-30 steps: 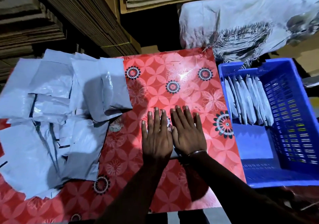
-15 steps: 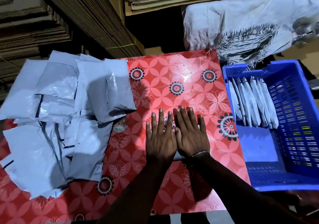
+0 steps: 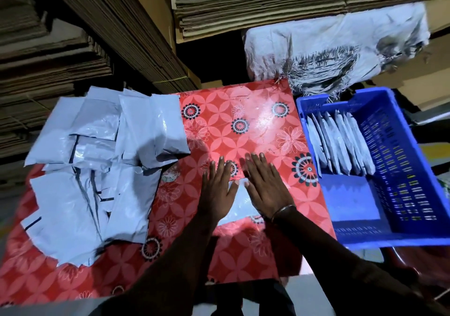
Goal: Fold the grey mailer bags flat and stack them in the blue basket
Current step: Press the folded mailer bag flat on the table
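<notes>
On the left we see a pile of grey bags (image 3: 97, 167) waiting. In the middle our left hand (image 3: 217, 191) and right hand (image 3: 265, 186) lie flat, fingers straight, pressing one folded bag (image 3: 239, 202) on the red table (image 3: 255, 125). We think it goes next into the blue basket (image 3: 399, 159), beside the row of folded bags (image 3: 341, 142).

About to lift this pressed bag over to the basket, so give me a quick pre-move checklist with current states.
1. Both hands flat on the folded mailer bag: ok, left hand and right hand press it with straight fingers.
2. Bag fully flattened: cannot tell, hands cover most of it.
3. Room in the blue basket: ok, its near half shows bare floor.
4. Row of stacked bags in order: ok, standing on edge at the far end.
5. Unfolded pile clear of the path: ok, it lies left.
</notes>
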The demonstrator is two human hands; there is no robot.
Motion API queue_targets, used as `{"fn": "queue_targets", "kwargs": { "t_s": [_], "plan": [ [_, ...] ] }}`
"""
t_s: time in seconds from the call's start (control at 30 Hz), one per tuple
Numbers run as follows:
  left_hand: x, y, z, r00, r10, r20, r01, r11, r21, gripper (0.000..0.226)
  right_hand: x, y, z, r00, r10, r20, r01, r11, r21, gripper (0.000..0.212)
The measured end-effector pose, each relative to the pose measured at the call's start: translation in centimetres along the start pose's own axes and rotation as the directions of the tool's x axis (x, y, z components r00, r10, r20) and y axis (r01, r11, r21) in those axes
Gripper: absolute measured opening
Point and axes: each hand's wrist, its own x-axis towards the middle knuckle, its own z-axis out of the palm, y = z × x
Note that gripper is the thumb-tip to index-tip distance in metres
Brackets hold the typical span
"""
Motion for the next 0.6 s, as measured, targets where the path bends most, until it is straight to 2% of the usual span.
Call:
{"fn": "queue_targets", "kwargs": {
  "t_s": [0.1,0.17,0.3,0.4,0.53,0.6],
  "plan": [
    [-2.2,0.0,-0.6,0.998,0.013,-0.061,-0.02,0.993,-0.118,0.067,-3.8,0.7,-1.6,0.995,0.002,-0.097,0.006,0.996,0.087,0.064],
    [-3.7,0.5,-1.1,0.988,0.063,-0.138,-0.08,0.989,-0.12,0.066,-6.5,0.4,-2.6,0.986,0.034,-0.161,-0.012,0.99,0.138,0.059],
    [-6.4,2.1,-1.8,0.984,0.061,-0.169,-0.071,0.996,-0.055,0.073,-9.9,-0.8,-2.4,0.988,0.098,-0.115,-0.072,0.975,0.212,0.053],
    [-7.3,3.4,-1.7,0.995,-0.067,-0.079,0.063,0.996,-0.057,0.081,-10.4,-0.8,-1.2,0.989,0.147,-0.033,-0.131,0.945,0.299,0.056],
    [-8.1,5.5,-1.2,0.971,-0.229,0.068,0.239,0.947,-0.214,0.077,-10.5,-0.7,-0.9,0.957,0.279,0.076,-0.28,0.832,0.479,0.065],
    [-8.4,6.8,-1.1,0.954,-0.282,0.105,0.301,0.911,-0.282,0.074,-10.6,-0.5,-1.3,0.947,0.307,0.095,-0.307,0.778,0.548,0.064]
  ]
}}
